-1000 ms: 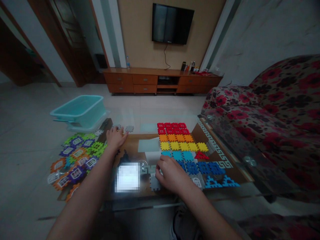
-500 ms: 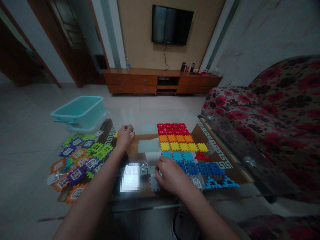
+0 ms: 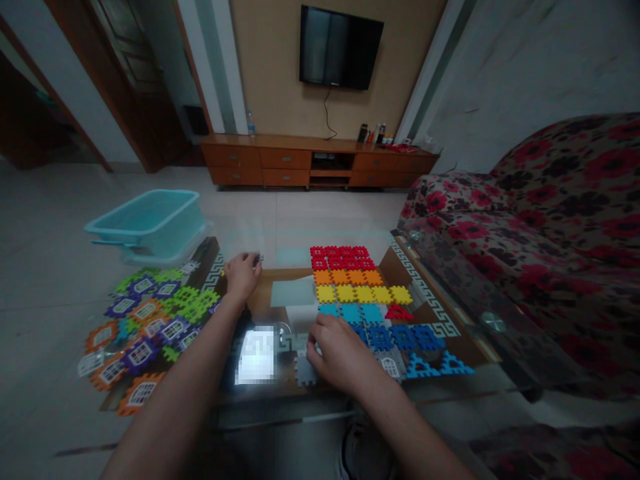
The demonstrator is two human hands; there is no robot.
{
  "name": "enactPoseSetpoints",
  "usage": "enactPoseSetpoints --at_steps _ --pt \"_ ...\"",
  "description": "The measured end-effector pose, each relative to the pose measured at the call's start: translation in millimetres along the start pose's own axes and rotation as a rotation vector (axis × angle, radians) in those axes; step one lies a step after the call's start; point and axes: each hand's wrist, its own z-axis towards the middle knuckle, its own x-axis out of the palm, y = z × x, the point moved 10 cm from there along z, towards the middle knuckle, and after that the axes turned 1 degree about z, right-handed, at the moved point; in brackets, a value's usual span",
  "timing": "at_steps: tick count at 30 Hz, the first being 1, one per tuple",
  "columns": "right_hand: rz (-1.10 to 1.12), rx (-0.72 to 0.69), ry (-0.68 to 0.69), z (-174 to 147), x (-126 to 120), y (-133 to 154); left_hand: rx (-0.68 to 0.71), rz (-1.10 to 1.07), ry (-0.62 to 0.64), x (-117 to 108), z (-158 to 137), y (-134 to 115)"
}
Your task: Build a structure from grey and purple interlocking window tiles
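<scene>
My left hand (image 3: 241, 277) is over the far left part of the glass table, its fingers closed on a small grey interlocking tile (image 3: 259, 259). Closer to me, my right hand (image 3: 333, 350) rests with fingers curled together beside a flat grey tile (image 3: 304, 371); whatever its fingertips hold is hidden. Beyond and right of it lie rows of toothed tiles: red (image 3: 340, 257), orange (image 3: 347, 277), yellow (image 3: 364, 294), light blue (image 3: 353, 313) and dark blue (image 3: 403, 337). A red triangular tile (image 3: 399, 312) lies beside the light blue row. Blue triangular pieces (image 3: 421, 365) are nearer me.
A heap of mixed purple, orange and green tiles (image 3: 143, 353) covers the table's left side. Behind it stands a turquoise plastic basket (image 3: 165, 230). A phone with a bright screen (image 3: 256, 357) lies between my forearms. A flowered sofa (image 3: 560, 280) is at the right.
My left hand has shifted slightly left, still holding the small grey tile. My right hand stays by the flat grey tile. The whole view has slid a little left.
</scene>
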Motion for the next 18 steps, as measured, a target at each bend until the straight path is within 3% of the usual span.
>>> enactPoseSetpoints --at_steps 6,10,16,18 --pt "-0.004 -0.014 -0.013 2 1 3 0.102 -0.079 0.010 2 1 -8" --pt "0.030 -0.044 -0.038 4 0 6 0.149 -0.127 -0.026 -11 -7 -11" --pt "0.112 -0.065 -0.117 2 -14 1 0.107 -0.339 -0.158 -70 -15 -34" --pt "0.154 -0.065 -0.172 2 -21 -4 0.059 -0.469 -0.148 -91 -17 -49"
